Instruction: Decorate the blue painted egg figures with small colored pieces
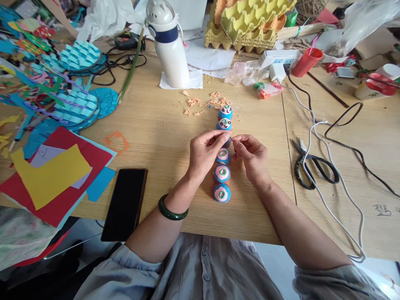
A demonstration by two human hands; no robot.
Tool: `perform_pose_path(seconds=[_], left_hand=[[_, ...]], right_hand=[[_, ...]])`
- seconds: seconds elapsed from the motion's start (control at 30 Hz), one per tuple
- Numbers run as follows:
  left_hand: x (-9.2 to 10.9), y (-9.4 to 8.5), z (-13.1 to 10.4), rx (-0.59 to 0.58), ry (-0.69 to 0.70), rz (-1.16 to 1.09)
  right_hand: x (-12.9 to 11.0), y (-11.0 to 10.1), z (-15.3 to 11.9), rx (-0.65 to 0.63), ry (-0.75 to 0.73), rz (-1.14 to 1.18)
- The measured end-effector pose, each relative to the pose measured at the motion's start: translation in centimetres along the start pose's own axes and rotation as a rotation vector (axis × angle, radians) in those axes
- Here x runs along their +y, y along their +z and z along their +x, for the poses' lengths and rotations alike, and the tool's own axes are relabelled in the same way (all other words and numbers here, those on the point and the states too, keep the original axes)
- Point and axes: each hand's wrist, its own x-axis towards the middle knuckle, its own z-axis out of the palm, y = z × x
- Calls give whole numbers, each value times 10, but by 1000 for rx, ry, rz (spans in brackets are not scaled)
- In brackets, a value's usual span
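Note:
A row of small blue domes with pink tops (222, 172) runs away from me along the table. The nearer ones carry a green ring, and the two farthest, such as the painted dome (225, 111), also have dark marks like faces. Over the middle of the row, my left hand (204, 152) pinches thumb against forefinger. Close by on the other side, my right hand (252, 158) is also closed in a pinch, its fingertips almost meeting the left ones. Whatever they hold is too small to make out. One dome beneath the fingers is mostly hidden.
Orange shavings (193, 102) lie beyond the row, before a white bottle (171, 58). Black scissors (315, 162) and white cables (339, 179) are at right. A phone (125, 204) and coloured paper (59, 175) lie left. Egg trays (250, 25) stand at the back.

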Motion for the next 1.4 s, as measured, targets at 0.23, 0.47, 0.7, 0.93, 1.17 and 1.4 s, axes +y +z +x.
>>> perform_pose_path(seconds=[0.23,0.47,0.7,0.93,1.17,1.4], left_hand=[[-1,3,-1,-15,-45,-44],[-6,5,-1,-29,-57,-83],[-7,5,-1,-51,-70,-81],[-7,3,-1,-65,-87,-88],[-4,4,-2,-42,-104,-118],[-6,5,-1,-46,-75,-136]], right_hand=[[1,0,-5,41,-207,-152],[1,-1,-5,29,-249,-207],[-4,1,-4,42,-233,-127],[-2,2,-5,0,-151,-84],[-2,3,-5,3,-150,-89],[-3,4,-4,46,-173,-88]])
